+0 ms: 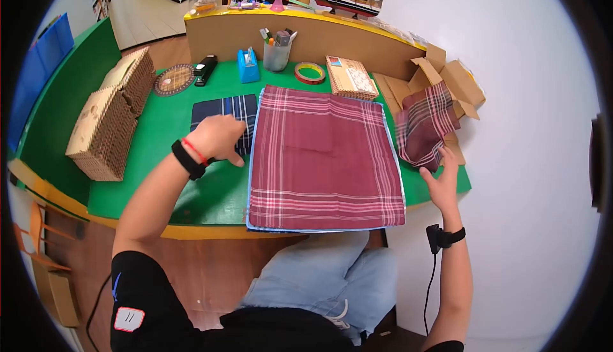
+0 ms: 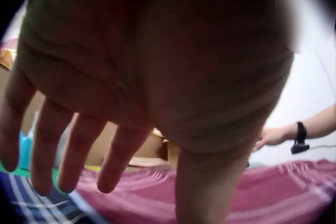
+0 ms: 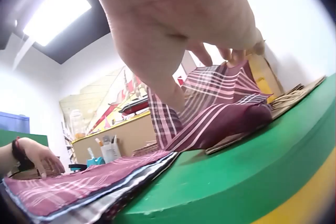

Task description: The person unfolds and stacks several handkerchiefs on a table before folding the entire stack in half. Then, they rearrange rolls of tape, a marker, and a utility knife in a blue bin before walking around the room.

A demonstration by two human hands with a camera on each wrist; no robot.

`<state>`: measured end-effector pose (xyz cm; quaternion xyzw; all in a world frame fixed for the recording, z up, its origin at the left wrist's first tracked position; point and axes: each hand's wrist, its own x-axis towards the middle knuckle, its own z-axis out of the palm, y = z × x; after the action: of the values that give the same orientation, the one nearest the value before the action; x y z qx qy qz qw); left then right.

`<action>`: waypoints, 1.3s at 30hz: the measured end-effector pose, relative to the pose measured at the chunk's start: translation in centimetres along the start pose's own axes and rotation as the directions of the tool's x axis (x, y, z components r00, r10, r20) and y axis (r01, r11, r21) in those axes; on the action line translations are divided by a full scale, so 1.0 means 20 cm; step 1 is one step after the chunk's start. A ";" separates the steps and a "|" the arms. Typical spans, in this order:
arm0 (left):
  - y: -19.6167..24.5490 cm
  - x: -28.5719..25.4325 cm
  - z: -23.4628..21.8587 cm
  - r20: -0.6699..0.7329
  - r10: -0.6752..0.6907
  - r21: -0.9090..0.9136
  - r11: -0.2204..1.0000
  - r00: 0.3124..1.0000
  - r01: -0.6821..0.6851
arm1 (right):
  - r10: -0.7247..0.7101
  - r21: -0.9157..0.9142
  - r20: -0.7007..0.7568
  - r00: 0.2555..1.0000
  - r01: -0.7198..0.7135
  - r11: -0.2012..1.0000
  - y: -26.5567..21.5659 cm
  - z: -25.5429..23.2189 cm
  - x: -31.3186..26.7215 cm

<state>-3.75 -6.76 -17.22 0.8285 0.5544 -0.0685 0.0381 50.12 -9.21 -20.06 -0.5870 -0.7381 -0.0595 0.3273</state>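
The left hand (image 1: pixel 220 136), fingers loosely spread, rests on the folded navy cloth (image 1: pixel 223 119), just left of the big spread maroon cloth (image 1: pixel 324 154). The right hand (image 1: pixel 442 182), open, seems to touch the crumpled maroon cloth (image 1: pixel 424 124) right of the spread one, on the cardboard box (image 1: pixel 450 81).

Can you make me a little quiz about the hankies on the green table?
1. True or false: the big maroon cloth lies spread flat.
2. What does the right hand reach toward?
A. the tape roll
B. the crumpled maroon cloth
C. the pen cup
3. What colour is the folded cloth under the left hand?

Key: 1 true; 2 B; 3 dark blue.
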 end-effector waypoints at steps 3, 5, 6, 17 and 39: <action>-0.08 -0.07 0.04 -0.063 -0.040 -0.044 0.998 0.997 0.037 | -0.072 0.134 0.101 0.992 0.058 0.989 -0.30 0.04 -0.01; -0.14 -0.10 0.12 -0.257 -0.034 0.049 0.998 0.966 0.048 | -0.202 0.242 0.239 0.950 0.143 0.960 -0.45 0.09 -0.03; -0.15 -0.12 0.12 -0.257 -0.055 0.047 0.996 0.965 0.070 | -0.259 0.271 0.293 0.921 0.180 0.946 -0.52 0.11 -0.04; 0.07 -0.15 -0.27 -0.629 -0.275 -0.504 0.856 0.727 -0.111 | -0.331 0.343 0.573 0.750 0.148 0.928 -0.83 0.15 0.05; 0.24 0.39 -0.40 -0.790 -0.300 -0.564 0.698 0.535 -0.441 | 0.478 0.858 0.123 0.870 -0.335 0.389 -0.31 -0.09 0.16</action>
<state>4.26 -0.35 -10.54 0.6946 0.4436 0.5597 0.0869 45.06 -9.29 -15.03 -0.5013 -0.4752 0.3541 0.6305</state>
